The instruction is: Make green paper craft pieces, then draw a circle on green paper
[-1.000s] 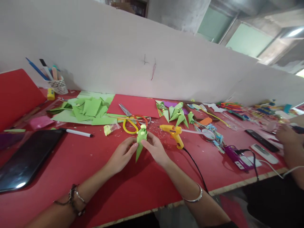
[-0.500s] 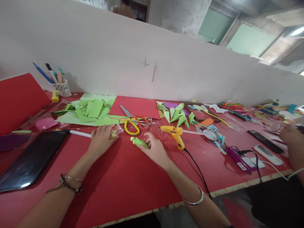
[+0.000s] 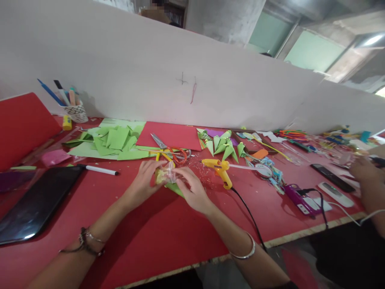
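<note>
My left hand (image 3: 144, 182) is closed round a small clear plastic bag (image 3: 163, 175) with pale yellow bits inside. The fingers of my right hand (image 3: 191, 188) pinch the bag's right end. Under the bag, on the red table (image 3: 156, 245), lies a green paper piece (image 3: 176, 188), partly hidden by the bag and my fingers. Behind the bag are scissors (image 3: 159, 141) with yellow handles and an orange-handled pair (image 3: 180, 157). To the right of my right hand rests a yellow glue gun (image 3: 221, 170).
Green paper pieces (image 3: 118, 138) and a red sheet (image 3: 171, 134) lie at the back, beside green paper cones (image 3: 224, 145). A black tablet (image 3: 39, 200) and white marker (image 3: 101, 170) are at left. Another person's hand (image 3: 365, 172) is at far right, past a purple power strip (image 3: 302, 200).
My left hand has moved right with the bag, to above the green paper piece. My right hand has left that piece and taken hold of the bag's end.
</note>
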Action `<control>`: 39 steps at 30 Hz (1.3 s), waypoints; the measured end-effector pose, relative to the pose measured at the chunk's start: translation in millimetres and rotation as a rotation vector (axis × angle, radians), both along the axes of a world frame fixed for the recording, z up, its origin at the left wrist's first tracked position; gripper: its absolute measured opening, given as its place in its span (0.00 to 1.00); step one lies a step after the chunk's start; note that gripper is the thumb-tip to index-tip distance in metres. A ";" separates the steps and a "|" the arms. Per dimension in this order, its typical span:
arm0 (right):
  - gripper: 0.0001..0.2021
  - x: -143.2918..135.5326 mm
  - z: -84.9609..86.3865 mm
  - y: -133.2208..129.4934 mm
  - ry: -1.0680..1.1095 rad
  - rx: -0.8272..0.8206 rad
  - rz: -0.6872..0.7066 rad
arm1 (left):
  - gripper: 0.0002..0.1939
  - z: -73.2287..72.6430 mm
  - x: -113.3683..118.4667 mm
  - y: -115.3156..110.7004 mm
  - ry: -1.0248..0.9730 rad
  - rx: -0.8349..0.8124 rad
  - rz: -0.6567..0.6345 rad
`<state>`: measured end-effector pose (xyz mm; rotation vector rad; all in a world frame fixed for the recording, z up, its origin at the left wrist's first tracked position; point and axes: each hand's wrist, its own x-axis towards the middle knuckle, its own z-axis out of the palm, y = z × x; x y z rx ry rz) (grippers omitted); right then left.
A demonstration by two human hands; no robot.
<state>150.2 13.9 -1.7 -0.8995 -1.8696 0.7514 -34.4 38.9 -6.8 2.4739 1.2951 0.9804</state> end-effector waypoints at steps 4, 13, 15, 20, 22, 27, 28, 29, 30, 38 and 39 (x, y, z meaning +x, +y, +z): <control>0.12 0.8 -1.2 2.0 0.028 -0.034 0.036 | 0.18 1.5 3.7 -8.1 0.053 0.048 -0.050; 0.11 3.6 -0.4 3.8 0.223 -0.227 0.035 | 0.18 5.9 11.0 -14.5 -0.455 -0.435 -0.065; 0.11 3.7 -0.8 2.9 0.179 -0.217 0.062 | 0.15 5.4 14.2 -13.9 -0.533 -0.568 -0.037; 0.15 2.2 -1.8 1.0 0.065 -0.093 0.111 | 0.14 6.4 21.7 -14.8 -0.644 -0.594 0.053; 0.16 1.4 -0.1 0.4 0.008 -0.060 0.128 | 0.14 6.7 22.7 -15.6 -0.642 -0.595 0.024; 0.18 0.0 3.6 0.2 -0.056 -0.070 0.156 | 0.14 2.3 24.3 -15.5 -0.624 -0.527 0.034; 0.19 -0.3 3.3 0.3 -0.050 -0.079 0.165 | 0.14 0.9 25.4 -15.5 -0.636 -0.519 0.040; 0.20 -0.7 2.8 0.4 -0.040 -0.089 0.178 | 0.15 -0.5 26.6 -15.7 -0.651 -0.509 0.048; 0.20 -1.2 2.1 0.3 -0.032 -0.098 0.189 | 0.15 -1.7 27.9 -16.1 -0.662 -0.494 0.061; 0.26 -3.6 5.9 -7.7 -0.160 0.004 0.229 | 0.16 1.6 27.6 -27.2 -0.529 -0.336 0.079; 0.26 -3.3 7.2 -8.4 -0.176 0.009 0.237 | 0.16 3.2 26.8 -28.2 -0.503 -0.328 0.074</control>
